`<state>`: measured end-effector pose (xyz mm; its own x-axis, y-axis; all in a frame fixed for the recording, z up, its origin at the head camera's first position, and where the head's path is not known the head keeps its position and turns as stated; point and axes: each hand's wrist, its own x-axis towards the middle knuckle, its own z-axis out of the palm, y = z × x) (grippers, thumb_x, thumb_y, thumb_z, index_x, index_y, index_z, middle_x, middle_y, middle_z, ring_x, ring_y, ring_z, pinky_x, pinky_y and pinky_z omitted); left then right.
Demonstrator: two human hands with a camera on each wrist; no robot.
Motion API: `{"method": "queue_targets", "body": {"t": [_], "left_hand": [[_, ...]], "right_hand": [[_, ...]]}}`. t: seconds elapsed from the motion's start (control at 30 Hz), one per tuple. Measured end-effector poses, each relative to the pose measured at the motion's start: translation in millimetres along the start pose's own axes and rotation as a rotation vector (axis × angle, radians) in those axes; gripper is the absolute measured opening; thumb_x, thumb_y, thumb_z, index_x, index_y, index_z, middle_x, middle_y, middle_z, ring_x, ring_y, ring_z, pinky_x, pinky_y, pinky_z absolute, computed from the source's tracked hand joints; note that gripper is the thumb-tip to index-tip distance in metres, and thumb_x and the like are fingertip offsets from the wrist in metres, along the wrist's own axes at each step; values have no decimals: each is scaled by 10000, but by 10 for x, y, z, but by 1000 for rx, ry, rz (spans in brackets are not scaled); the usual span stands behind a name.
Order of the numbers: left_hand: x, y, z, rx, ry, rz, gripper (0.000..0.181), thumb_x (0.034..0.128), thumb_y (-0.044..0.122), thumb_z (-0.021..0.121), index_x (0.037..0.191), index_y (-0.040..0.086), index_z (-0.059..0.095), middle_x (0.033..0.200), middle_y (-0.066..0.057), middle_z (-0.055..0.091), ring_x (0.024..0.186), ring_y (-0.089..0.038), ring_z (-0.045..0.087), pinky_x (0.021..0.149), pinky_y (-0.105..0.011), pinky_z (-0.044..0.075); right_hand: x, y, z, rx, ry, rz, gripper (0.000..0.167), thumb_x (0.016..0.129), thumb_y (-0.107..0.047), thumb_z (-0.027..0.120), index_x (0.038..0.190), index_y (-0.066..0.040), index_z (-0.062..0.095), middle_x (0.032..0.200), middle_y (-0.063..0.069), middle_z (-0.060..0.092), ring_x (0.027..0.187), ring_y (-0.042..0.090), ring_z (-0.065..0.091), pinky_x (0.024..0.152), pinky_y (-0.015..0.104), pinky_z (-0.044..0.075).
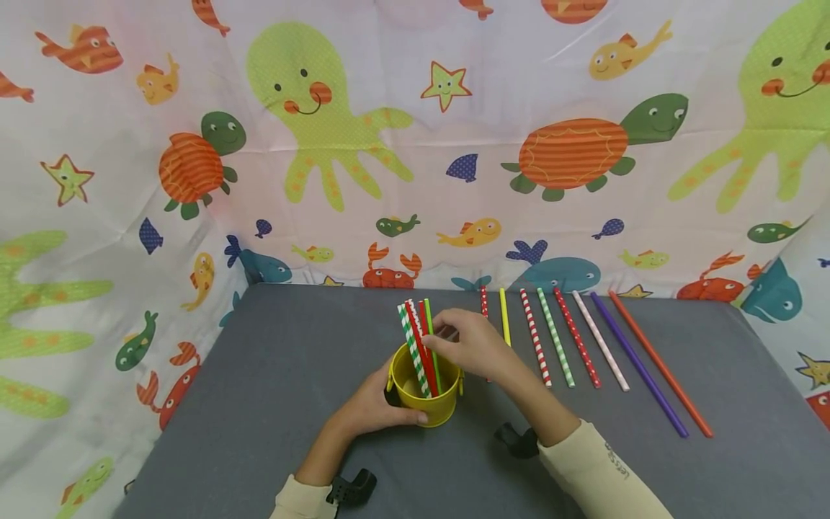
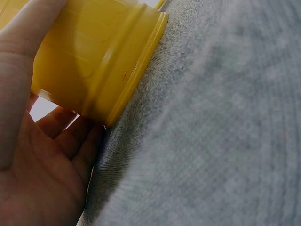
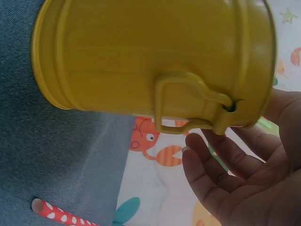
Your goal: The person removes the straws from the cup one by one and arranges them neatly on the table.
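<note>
A cloth (image 1: pixel 389 43) full of sea animals is hanging around a gray worktop (image 1: pixel 279 375). The left grip (image 1: pixel 375 405) is curling around a yellow bucket (image 1: pixel 442 412) and holding it, thumb resting on the near side. The right grip (image 1: pixel 470 342) is bending over the bucket's rim, fingertips up against the straws inside (image 1: pixel 423 357); I can't tell if it is pinching one. The bucket is standing upright between the two hands, and its green, red and striped straws are leaning and poking out the top. More straws (image 1: pixel 577 339) are lying in a row to the right, far tips near the back edge, two partly hiding behind the right hand. Gray room is spreading left of the bucket.
</note>
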<state>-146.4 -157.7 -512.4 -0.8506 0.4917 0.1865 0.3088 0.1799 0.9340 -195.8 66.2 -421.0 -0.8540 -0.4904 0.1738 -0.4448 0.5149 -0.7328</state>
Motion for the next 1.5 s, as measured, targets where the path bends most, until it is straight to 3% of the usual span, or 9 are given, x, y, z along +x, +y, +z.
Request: {"method": "queue_targets", "body": {"t": [0.2, 0.43, 0.6, 0.87, 0.97, 1.17, 1.33, 1.5], "left_hand": [[17, -172, 18, 15, 4, -23, 972, 760, 217, 906, 1536, 270, 324, 1351, 92, 578, 1191, -159, 573, 1037, -364, 430], [25, -163, 12, 7, -4, -27, 941, 771, 258, 900, 1524, 290, 338, 1346, 89, 582, 1181, -156, 580, 1031, -377, 439], [17, -173, 2, 24, 3, -42, 956, 776, 291, 895, 1536, 302, 316, 1366, 86, 558, 1186, -150, 567, 1034, -381, 435], [0, -180, 0, 22, 10, -58, 1014, 768, 296, 900, 1564, 306, 272, 1419, 106, 522, 1218, -133, 545, 1053, -387, 415], [2, -128, 7, 15, 11, -47, 1015, 767, 285, 901, 1567, 278, 276, 1411, 102, 529, 1209, -138, 549, 1050, -390, 418], [26, -177, -2, 17, 5, -13, 964, 769, 257, 900, 1539, 288, 320, 1368, 80, 567, 1197, -167, 565, 1045, -391, 426], [31, -180, -7, 25, 11, -4, 960, 762, 260, 906, 1534, 275, 334, 1354, 73, 583, 1202, -175, 561, 1060, -393, 411], [22, -185, -6, 29, 20, -19, 1021, 745, 260, 918, 1557, 275, 299, 1366, 87, 576, 1225, -163, 543, 1083, -381, 384]], "right_hand": [[-60, 0, 14, -29, 37, 0, 85, 916, -215, 767, 908, -155, 707, 903, -45, 670, 855, 179, 651, 767, 359, 561], [-263, -120, 0, -173, 118, -162, 120, 855, -168, 824, 888, -133, 714, 1002, 3, 683, 963, 197, 627, 826, 413, 543], [-362, -216, 17, -248, 92, -220, 164, 828, -167, 845, 790, -152, 686, 1020, 20, 708, 1020, 240, 608, 848, 433, 533], [-394, -228, 59, -276, 19, -217, 85, 836, -150, 833, 829, -143, 749, 1009, 2, 733, 1072, 269, 606, 898, 464, 515], [-402, -257, 25, -252, 34, -210, 111, 840, -146, 828, 796, -155, 727, 999, -11, 731, 1065, 254, 604, 901, 457, 513], [-443, -339, -139, -155, 132, -218, 89, 874, -112, 797, 930, -112, 728, 977, -29, 709, 979, 180, 616, 849, 418, 537], [-471, -412, -290, -17, 268, -251, 202, 917, -33, 729, 1114, -73, 710, 975, -38, 715, 897, 98, 649, 794, 346, 563], [-515, -470, -428, 118, 440, -339, 417, 916, 46, 697, 1315, -40, 613, 980, -13, 717, 875, 154, 679, 815, 264, 551]]}}
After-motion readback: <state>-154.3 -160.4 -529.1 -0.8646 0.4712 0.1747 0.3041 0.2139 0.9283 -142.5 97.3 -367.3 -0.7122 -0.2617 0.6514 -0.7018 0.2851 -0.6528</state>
